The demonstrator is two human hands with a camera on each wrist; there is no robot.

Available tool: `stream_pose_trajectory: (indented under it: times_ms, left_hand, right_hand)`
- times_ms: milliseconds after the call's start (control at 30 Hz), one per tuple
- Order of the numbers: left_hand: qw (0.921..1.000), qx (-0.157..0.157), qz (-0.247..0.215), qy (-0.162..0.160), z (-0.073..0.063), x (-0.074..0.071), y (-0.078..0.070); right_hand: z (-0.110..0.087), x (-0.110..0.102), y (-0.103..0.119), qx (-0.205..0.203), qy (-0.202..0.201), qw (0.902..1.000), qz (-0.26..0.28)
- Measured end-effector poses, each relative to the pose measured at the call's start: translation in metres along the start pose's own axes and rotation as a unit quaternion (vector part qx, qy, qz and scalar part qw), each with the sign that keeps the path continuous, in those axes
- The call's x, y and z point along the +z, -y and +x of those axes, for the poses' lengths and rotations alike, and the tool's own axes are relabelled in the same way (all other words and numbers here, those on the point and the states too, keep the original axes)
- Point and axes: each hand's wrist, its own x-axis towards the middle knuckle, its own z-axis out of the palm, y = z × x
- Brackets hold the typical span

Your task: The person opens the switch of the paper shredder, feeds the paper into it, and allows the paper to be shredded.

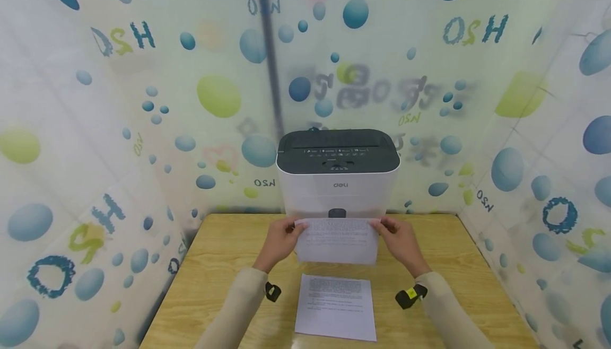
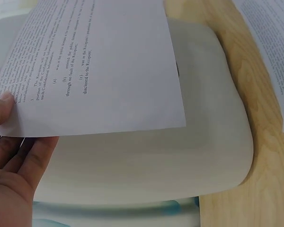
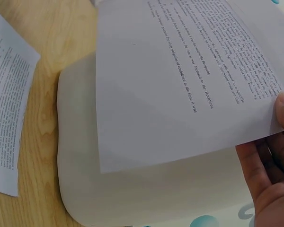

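Both hands hold one printed sheet of paper [image 1: 337, 243] in front of a white and black deli paper shredder [image 1: 296, 195]. My left hand [image 1: 280, 240] pinches its left edge, thumb on top and fingers beneath. At the opposite edge, my right hand [image 1: 400, 240] pinches it the same way. The left wrist view shows the sheet [image 2: 128, 90] above the shredder's pale body [image 2: 217, 142]. In the right wrist view the thumb presses the printed side of the sheet [image 3: 137, 123]. The shredder's dark top with its slot [image 1: 339, 139] stands beyond the hands.
More printed paper [image 1: 336, 312] lies on the wooden table [image 1: 229, 248] near the front, between the forearms. Patterned curtains [image 1: 219, 126] surround the table at the back and sides. A black band [image 1: 272, 291] and a black and yellow one [image 1: 410, 296] are on the wrists.
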Motion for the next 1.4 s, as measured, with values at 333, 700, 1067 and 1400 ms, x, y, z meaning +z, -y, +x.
stream_pose_trajectory:
  times_ms: [333, 700, 1067, 1400]
  left_hand:
    - [0.9998, 0.015, -0.003, -0.011, 0.007, -0.01, -0.009]
    - [0.9976, 0.063, -0.014, -0.023, 0.019, -0.025, -0.022]
    - [0.9959, 0.086, -0.002, -0.027, 0.031, -0.039, -0.041]
    - [0.9949, 0.097, -0.003, -0.025, 0.04, -0.047, -0.054]
  right_hand:
    - [0.005, -0.006, 0.01, -0.023, -0.002, 0.9997, -0.003]
    - [0.008, -0.014, 0.032, -0.028, -0.006, 0.9996, -0.008]
    - [0.011, -0.025, 0.052, -0.053, -0.019, 0.9984, -0.002]
    - [0.016, -0.033, 0.061, -0.08, -0.026, 0.9964, 0.009]
